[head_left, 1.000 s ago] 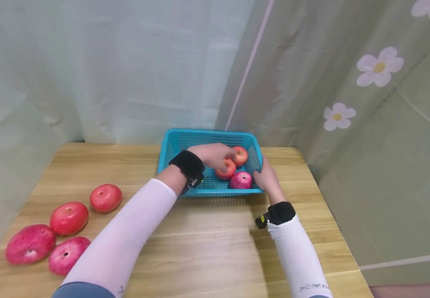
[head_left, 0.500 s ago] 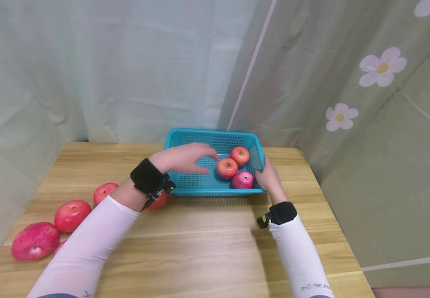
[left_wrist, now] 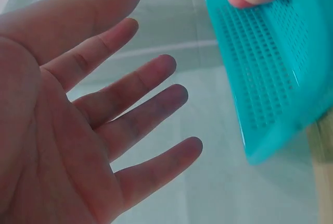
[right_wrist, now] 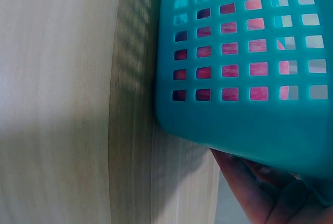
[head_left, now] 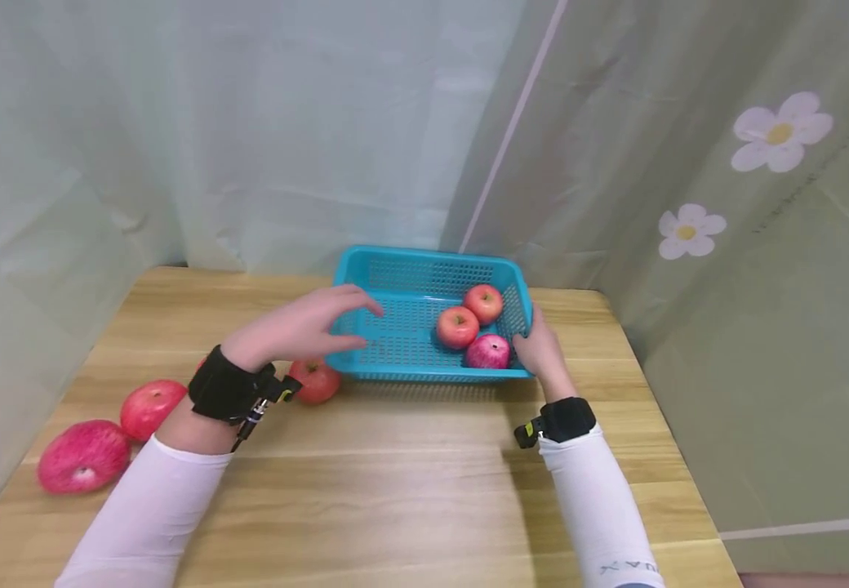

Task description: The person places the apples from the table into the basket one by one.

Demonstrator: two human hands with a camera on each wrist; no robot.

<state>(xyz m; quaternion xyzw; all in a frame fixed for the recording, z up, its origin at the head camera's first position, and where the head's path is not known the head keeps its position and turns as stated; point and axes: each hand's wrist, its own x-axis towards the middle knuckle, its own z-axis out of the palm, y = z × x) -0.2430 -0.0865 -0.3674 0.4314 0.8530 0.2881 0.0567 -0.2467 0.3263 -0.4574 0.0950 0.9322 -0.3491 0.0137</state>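
Note:
My left hand (head_left: 303,327) hangs just left of the blue plastic basket (head_left: 410,373), fingers spread and holding nothing; the fingertips overlap the basket's left end in the head view. The left wrist view shows the bare palm (left_wrist: 47,146). My right hand (head_left: 540,347) grips the basket's right end, thumb at the inside of the rim. Inside, toward the right end, lie two red apples (head_left: 457,327) and a darker pink apple (head_left: 488,352). Another red apple (head_left: 316,382) rests on the table by the basket's front left corner, partly behind the left wrist.
At the table's left lie a red apple (head_left: 151,408) and a large magenta apple (head_left: 85,457). A further apple is mostly hidden behind the left wrist strap. A pale curtain (head_left: 307,147) hangs along the back edge of the wooden table (head_left: 395,490).
My left hand has let go of the red apple in the basket and drawn back to the left, out over the basket's end. The right hand keeps its grip.

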